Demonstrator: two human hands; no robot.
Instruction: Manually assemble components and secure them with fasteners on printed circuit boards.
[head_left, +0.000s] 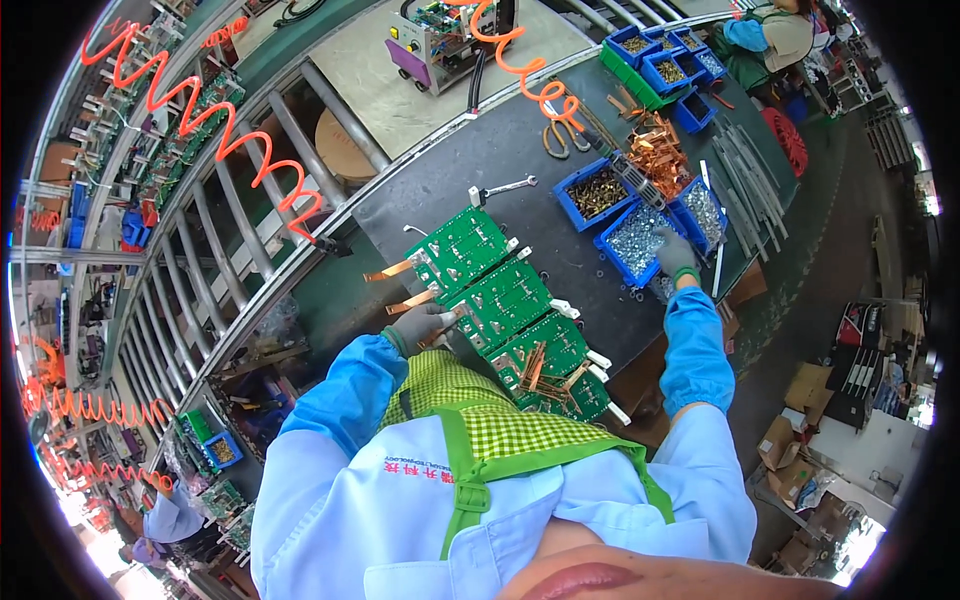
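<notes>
My left hand (421,324), in a grey glove, is closed at the left edge of the green circuit boards (505,300), its fingers on a small copper strip (447,320). Two more copper strips (408,302) jut out from the boards' left side. On the lowest board lies a loose pile of thin copper pieces (545,375). My right hand (676,252), also gloved, reaches into a blue bin of silvery small hardware (634,238). Its fingers are bent down among the pieces, and whatever they grip is too small to make out.
Beside that bin stand a blue bin of dark screws (597,194), another of silvery parts (704,212) and a copper pile (657,160). A wrench (504,187) and scissors (566,138) lie beyond the boards. An orange coiled hose (520,68) hangs over the table. Rollers (210,245) run along the left.
</notes>
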